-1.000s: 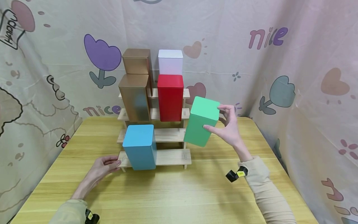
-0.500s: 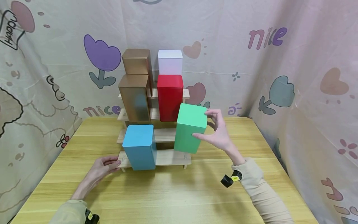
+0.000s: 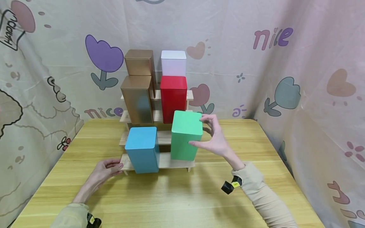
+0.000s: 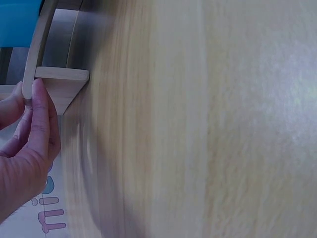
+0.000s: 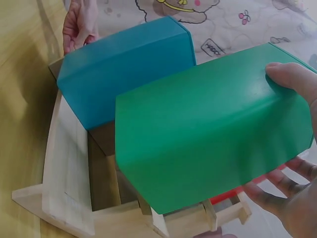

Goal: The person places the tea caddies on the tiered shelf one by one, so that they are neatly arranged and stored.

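My right hand (image 3: 214,137) holds a green box (image 3: 186,136), its thumb on the near face and its fingers round the right side. The box is over the right part of the lowest step of a wooden stepped rack (image 3: 176,163); in the right wrist view the green box (image 5: 198,129) appears raised off that step. With thumb and fingertips my left hand (image 3: 104,172) pinches the left end of the lowest board, as the left wrist view shows on the board (image 4: 38,54). A blue box (image 3: 142,152) stands on the left of this step.
Higher on the rack stand two brown-gold boxes (image 3: 137,101) on the left, and a red box (image 3: 174,98) and a white box (image 3: 174,63) on the right. A wooden table (image 3: 182,202) carries the rack. A printed cloth (image 3: 222,19) hangs behind.
My right hand has carried the green box left and down, from beside the rack to over its lowest step, and the box has become more upright. The left hand stays in place.
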Tool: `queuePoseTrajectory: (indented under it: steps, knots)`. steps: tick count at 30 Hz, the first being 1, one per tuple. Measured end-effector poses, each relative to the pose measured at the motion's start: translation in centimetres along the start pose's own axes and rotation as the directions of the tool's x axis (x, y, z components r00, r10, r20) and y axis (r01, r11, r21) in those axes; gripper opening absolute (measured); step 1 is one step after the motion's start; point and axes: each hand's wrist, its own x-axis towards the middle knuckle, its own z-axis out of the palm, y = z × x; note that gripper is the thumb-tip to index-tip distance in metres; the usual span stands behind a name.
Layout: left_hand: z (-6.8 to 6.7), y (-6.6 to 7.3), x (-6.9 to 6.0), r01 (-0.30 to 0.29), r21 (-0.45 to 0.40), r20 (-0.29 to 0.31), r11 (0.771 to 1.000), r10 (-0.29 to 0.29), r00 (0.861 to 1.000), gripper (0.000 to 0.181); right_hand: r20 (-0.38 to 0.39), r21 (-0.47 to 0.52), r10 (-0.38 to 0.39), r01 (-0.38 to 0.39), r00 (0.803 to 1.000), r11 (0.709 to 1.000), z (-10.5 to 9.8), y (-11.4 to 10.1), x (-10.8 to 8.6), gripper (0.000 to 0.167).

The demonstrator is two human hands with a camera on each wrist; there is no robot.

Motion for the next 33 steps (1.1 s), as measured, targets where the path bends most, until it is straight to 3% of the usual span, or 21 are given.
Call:
queuePoseTrajectory:
  steps: [22,33]
  knots:
    - [-0.1,0.0,-0.1,0.006,-0.004,0.003,1.0,-0.006,1.0,0.056,0.079,0.007,-0.01,0.01,0.997,1.0,1.9,0.4,-0.4,0.078]
    - [0.0,0.1,-0.1,-0.021,-0.022,0.001,1.0,0.021,1.0,0.055,0.102,0.004,0.035,-0.035,0.994,0.999,2.6,0.9,-0.6,0.074]
